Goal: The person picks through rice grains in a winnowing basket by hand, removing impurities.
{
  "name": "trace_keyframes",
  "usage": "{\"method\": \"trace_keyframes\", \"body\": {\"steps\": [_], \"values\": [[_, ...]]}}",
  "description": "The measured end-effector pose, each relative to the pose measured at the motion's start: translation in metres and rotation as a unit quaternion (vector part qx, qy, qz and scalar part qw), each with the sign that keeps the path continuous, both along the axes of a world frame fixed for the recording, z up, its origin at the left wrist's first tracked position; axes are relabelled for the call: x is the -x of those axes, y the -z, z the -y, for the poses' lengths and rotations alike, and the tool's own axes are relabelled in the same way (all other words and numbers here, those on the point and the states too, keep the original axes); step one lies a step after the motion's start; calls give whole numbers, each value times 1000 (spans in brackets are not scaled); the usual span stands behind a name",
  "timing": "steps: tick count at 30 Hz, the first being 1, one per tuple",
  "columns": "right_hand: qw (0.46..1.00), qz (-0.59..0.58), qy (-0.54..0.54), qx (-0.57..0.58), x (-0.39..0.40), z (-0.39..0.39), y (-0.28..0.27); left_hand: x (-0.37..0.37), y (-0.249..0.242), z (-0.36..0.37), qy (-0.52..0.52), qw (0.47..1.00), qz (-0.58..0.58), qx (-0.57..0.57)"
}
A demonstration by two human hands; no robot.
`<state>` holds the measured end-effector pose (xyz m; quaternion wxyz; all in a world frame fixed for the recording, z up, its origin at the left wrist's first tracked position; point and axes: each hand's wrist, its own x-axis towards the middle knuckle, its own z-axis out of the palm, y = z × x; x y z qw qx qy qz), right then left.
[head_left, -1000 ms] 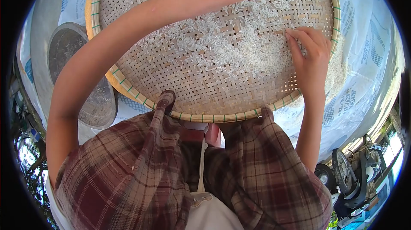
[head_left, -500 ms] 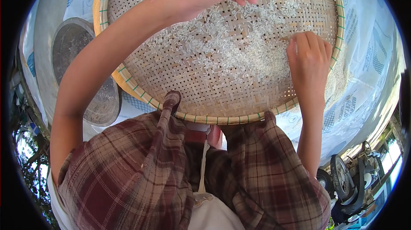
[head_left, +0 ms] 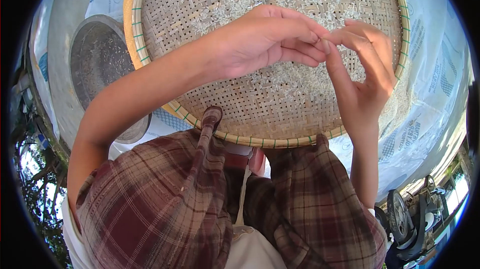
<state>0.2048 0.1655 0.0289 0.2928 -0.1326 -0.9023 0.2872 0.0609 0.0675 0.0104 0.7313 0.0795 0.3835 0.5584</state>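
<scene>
White rice grains [head_left: 300, 83] lie scattered over a round woven bamboo tray [head_left: 270, 124], whose rim is bound with green ties. Above the tray, my left hand [head_left: 270, 39] reaches across with its thumb and fingertips pressed together. My right hand [head_left: 369, 64] meets it there, thumb and index finger pinched, the tips of both hands touching. Whatever sits between the fingertips is too small to make out. Some of the rice is hidden beneath the hands.
A grey metal bowl [head_left: 90, 64] with a few grains in it stands left of the tray, partly behind my left forearm. Printed white-and-blue sacks [head_left: 425, 89] cover the ground. Plaid-covered knees [head_left: 150, 189] touch the near rim. A motorbike [head_left: 402, 216] stands at lower right.
My left hand has come down and right from the far part of the tray. The right hand has lifted off the rice and turned, bringing both sets of fingertips together.
</scene>
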Motion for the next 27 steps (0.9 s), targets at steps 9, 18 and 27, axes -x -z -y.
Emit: {"method": "trace_keyframes", "body": {"steps": [9,18,27], "values": [[998,55,-5,-19,-5,8,0,0,-5,-1,-39,994,89,54],[995,94,-15,-26,-6,19,-9,4,-12,4,-59,990,98,85],[993,13,104,49,-25,10,-8,38,-4,28,-79,991,105,-16]]}}
